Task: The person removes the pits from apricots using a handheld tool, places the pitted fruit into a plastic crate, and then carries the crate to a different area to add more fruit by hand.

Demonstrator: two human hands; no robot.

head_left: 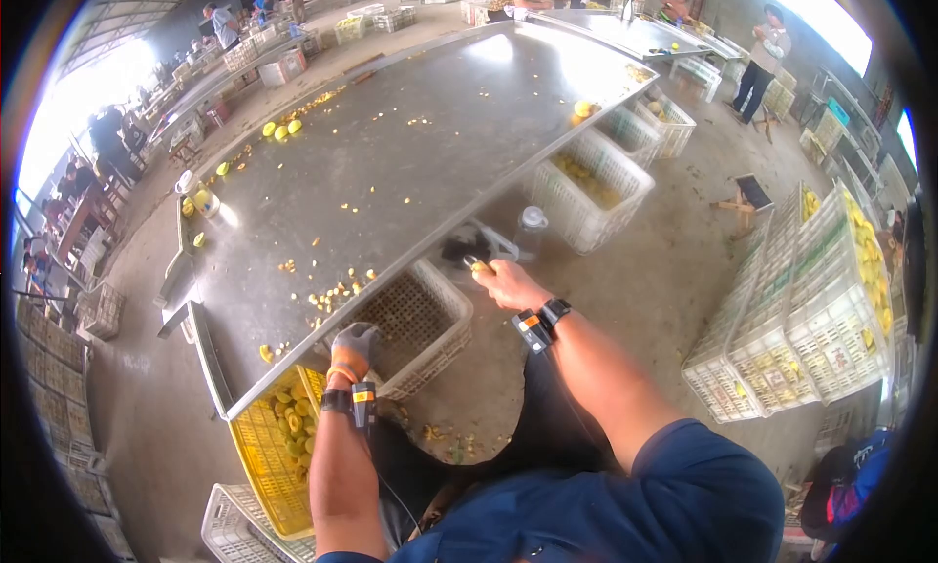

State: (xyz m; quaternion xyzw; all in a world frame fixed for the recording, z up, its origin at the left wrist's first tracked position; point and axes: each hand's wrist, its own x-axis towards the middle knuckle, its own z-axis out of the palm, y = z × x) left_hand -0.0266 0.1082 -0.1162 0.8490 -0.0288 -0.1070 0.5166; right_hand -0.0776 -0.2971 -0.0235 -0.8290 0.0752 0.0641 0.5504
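Observation:
My left hand (354,352), in a grey glove with an orange cuff, is closed at the near edge of the metal table (381,172). Whatever its curled fingers hold, if anything, is hidden. To its right, below the edge, stands a white plastic crate (445,343). My bare right hand (515,285) is held out past that crate, wrapped round a small tool with a yellowish handle (479,266) and what looks like a short metal tip. Left of my legs, a yellow crate (256,455) holds many yellow-green fruits (298,421). Small fruit pieces (337,294) lie on the tabletop near my left hand.
White crates (586,196) line the table's right side, near a clear plastic jug (531,226). Tall stacked crates of yellow fruit (791,319) stand at right. A bottle (200,194) and several fruits (281,131) sit along the table's far side. Other people work in the background.

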